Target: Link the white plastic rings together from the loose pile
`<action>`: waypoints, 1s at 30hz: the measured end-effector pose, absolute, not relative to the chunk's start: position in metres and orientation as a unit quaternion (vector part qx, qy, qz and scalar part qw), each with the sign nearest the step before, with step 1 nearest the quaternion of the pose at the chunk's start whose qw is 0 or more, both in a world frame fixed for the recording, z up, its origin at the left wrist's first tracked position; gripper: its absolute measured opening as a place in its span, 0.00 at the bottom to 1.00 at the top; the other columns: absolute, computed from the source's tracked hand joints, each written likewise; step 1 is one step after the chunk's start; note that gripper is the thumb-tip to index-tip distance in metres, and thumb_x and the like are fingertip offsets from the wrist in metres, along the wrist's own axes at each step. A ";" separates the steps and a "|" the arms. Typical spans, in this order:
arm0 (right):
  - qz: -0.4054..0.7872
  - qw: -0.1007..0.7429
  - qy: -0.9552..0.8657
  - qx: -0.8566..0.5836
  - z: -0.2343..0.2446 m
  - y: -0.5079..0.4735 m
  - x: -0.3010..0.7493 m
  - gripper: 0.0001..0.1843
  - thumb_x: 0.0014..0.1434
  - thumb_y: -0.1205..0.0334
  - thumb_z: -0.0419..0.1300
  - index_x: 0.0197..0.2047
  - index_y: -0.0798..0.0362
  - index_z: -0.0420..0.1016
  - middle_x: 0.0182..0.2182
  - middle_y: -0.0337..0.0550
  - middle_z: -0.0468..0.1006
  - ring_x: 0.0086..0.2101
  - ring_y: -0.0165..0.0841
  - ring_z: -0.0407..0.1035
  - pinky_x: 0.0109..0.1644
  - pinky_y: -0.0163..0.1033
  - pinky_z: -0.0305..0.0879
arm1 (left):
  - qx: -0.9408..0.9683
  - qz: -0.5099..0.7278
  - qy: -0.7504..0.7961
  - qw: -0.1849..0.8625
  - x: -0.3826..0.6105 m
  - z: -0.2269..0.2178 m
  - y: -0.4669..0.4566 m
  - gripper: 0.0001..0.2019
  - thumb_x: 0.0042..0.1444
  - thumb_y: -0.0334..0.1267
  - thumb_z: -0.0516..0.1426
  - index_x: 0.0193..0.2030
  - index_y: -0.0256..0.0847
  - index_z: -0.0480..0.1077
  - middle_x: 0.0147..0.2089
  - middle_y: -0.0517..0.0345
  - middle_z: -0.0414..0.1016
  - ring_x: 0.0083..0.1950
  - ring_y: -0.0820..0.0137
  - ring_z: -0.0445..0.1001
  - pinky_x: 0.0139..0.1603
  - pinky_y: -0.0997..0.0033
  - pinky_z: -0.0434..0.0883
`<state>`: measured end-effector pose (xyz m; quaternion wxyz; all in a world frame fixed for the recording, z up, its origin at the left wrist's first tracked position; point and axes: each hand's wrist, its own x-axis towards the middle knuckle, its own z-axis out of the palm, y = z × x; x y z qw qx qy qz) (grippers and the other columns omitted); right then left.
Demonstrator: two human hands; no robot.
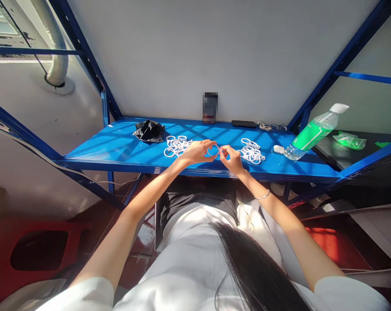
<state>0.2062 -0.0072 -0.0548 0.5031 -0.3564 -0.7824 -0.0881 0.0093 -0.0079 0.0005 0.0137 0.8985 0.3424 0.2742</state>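
Observation:
Over the front edge of the blue shelf, my left hand (pixel 198 152) and my right hand (pixel 230 159) meet at one white ring (pixel 217 146). The fingers of my left hand curl around the ring's left side. My right thumb and fingertips pinch its right side. Left of my left hand lies a pile of white rings (pixel 175 147). A second pile of white rings (pixel 251 152) rests just right of my right hand. Whether the rings are hair ties or plastic loops is too small to tell.
A crumpled black plastic bag (pixel 149 131) sits at the left. Against the wall are a dark upright box (pixel 210 108), a black phone (pixel 244 124) and glasses (pixel 277 127). To the right stand a white earbud case (pixel 279 149) and a green-labelled water bottle (pixel 314 133). Blue metal posts flank the shelf.

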 end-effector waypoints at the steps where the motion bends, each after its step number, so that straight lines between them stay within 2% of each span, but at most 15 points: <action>1: -0.092 0.503 -0.782 -0.357 -0.055 -0.007 0.206 0.07 0.62 0.62 0.52 0.37 0.51 0.71 0.26 0.40 0.77 0.22 0.31 0.70 0.28 0.36 0.67 | 0.899 0.272 0.344 0.013 0.009 0.001 -0.008 0.22 0.56 0.48 0.58 0.54 0.39 0.69 0.42 0.54 0.77 0.34 0.70 0.75 0.31 0.75 0.63; 9: -0.095 0.500 -0.784 -0.356 -0.057 -0.006 0.207 0.05 0.61 0.63 0.53 0.35 0.51 0.70 0.26 0.39 0.77 0.21 0.31 0.70 0.28 0.35 0.67 | 0.898 0.262 0.353 0.013 0.010 0.000 -0.008 0.22 0.57 0.48 0.57 0.54 0.40 0.69 0.43 0.54 0.77 0.35 0.69 0.75 0.32 0.74 0.62; 18: -0.082 0.497 -0.788 -0.354 -0.057 -0.006 0.207 0.05 0.61 0.63 0.53 0.34 0.51 0.68 0.26 0.39 0.77 0.22 0.30 0.71 0.27 0.35 0.66 | 0.896 0.254 0.364 0.010 0.011 0.001 -0.010 0.21 0.56 0.48 0.58 0.54 0.40 0.70 0.39 0.56 0.78 0.35 0.68 0.76 0.33 0.74 0.63; 25: -0.073 0.503 -0.784 -0.355 -0.056 -0.007 0.207 0.06 0.61 0.62 0.53 0.35 0.51 0.70 0.27 0.39 0.78 0.22 0.30 0.71 0.29 0.35 0.67 | 0.896 0.263 0.357 0.010 0.010 0.002 -0.009 0.20 0.56 0.48 0.58 0.52 0.40 0.71 0.36 0.57 0.78 0.33 0.70 0.76 0.32 0.75 0.63; 30: -0.062 0.505 -0.781 -0.362 -0.055 -0.008 0.206 0.07 0.62 0.61 0.53 0.36 0.51 0.71 0.27 0.39 0.78 0.22 0.31 0.71 0.29 0.35 0.68 | 0.894 0.293 0.334 0.055 0.009 -0.002 -0.005 0.19 0.55 0.47 0.59 0.49 0.39 0.72 0.32 0.58 0.78 0.28 0.73 0.74 0.29 0.77 0.64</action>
